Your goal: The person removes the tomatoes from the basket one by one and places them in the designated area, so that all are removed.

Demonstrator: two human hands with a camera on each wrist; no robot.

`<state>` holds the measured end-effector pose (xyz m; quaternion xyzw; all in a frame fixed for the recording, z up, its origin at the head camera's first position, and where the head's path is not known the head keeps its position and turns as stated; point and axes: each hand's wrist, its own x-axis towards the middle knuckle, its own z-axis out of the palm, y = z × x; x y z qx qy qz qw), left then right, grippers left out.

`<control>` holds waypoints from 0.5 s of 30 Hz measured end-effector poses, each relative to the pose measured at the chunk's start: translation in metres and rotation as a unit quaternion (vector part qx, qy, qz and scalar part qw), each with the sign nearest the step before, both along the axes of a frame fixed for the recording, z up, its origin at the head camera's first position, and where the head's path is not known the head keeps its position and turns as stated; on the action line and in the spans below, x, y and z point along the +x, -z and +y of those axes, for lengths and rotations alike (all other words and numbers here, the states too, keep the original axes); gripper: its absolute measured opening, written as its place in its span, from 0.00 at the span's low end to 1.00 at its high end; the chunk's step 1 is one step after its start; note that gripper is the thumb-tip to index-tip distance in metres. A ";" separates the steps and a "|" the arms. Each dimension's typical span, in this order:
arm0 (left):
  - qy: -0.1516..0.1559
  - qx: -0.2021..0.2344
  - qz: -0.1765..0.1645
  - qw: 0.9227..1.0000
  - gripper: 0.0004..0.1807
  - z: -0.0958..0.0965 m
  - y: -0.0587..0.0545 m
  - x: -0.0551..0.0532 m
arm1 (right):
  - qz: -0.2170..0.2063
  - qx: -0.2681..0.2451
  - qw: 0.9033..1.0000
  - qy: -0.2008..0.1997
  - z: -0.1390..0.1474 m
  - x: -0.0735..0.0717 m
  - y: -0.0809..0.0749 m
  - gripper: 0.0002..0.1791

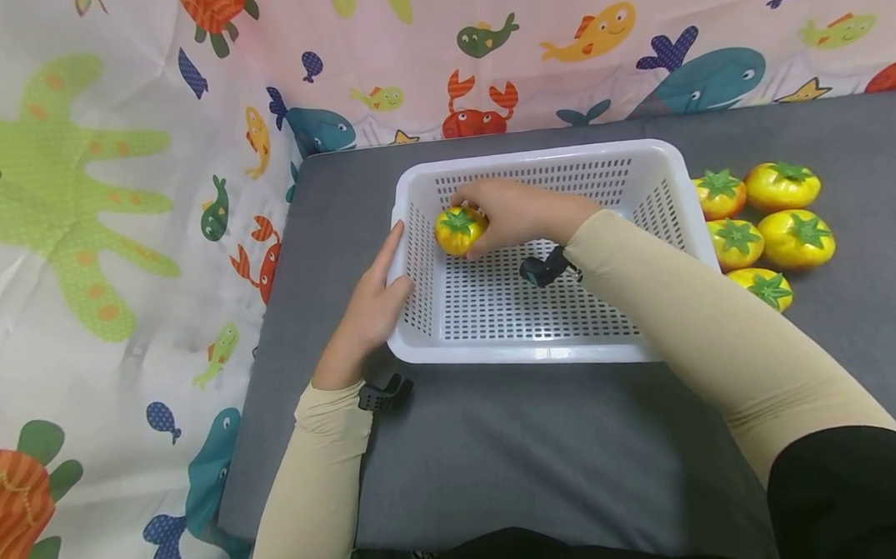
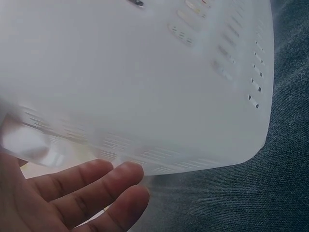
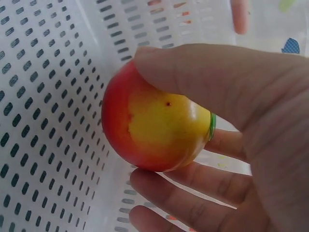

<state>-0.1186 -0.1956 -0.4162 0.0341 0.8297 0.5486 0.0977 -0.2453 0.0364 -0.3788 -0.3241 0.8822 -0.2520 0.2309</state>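
A white perforated plastic basket (image 1: 549, 354) stands on the grey table. Inside its left end my right hand (image 1: 516, 211) grips a glossy yellow-and-red tomato (image 1: 457, 231) with a green star-shaped top. In the right wrist view, the thumb lies across one side of this tomato (image 3: 154, 121) and the fingers are on the other, close to the slotted wall. My left hand (image 1: 370, 308) touches the basket's left rim with thumb and index finger out straight. Three of its fingers (image 2: 104, 193) extend loosely beside the outer wall in the left wrist view.
Several similar tomatoes (image 1: 795, 238) sit in a group on the table (image 1: 530, 443) just right of the basket. A curtain with sea animals (image 1: 209, 148) hangs along the table's left and back edges. Dark wrist-worn devices (image 1: 543, 269) are on both arms.
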 end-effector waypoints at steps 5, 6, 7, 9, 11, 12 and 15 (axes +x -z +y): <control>0.000 -0.003 0.002 1.000 0.45 0.000 0.002 0.001 | -0.008 0.000 1.000 0.006 0.004 0.001 -0.002 0.44; 0.000 -0.004 0.002 1.000 0.45 0.000 0.002 0.001 | -0.010 0.000 1.000 0.007 0.005 0.001 -0.002 0.45; -0.001 -0.005 0.003 1.000 0.45 0.000 0.002 0.001 | -0.009 0.001 1.000 0.007 0.005 0.001 -0.003 0.45; 0.000 -0.006 0.005 1.000 0.45 0.000 0.003 0.001 | -0.009 0.000 1.000 0.008 0.007 0.001 -0.003 0.45; 0.001 -0.004 0.009 1.000 0.45 0.000 0.003 0.001 | -0.008 0.000 1.000 0.008 0.008 0.002 -0.004 0.44; 0.000 -0.003 0.010 1.000 0.45 0.000 0.004 0.001 | -0.006 0.001 1.000 0.008 0.008 0.002 -0.005 0.44; 0.001 -0.003 0.015 1.000 0.45 0.000 0.004 0.000 | -0.001 0.004 1.000 0.004 0.009 0.002 -0.006 0.43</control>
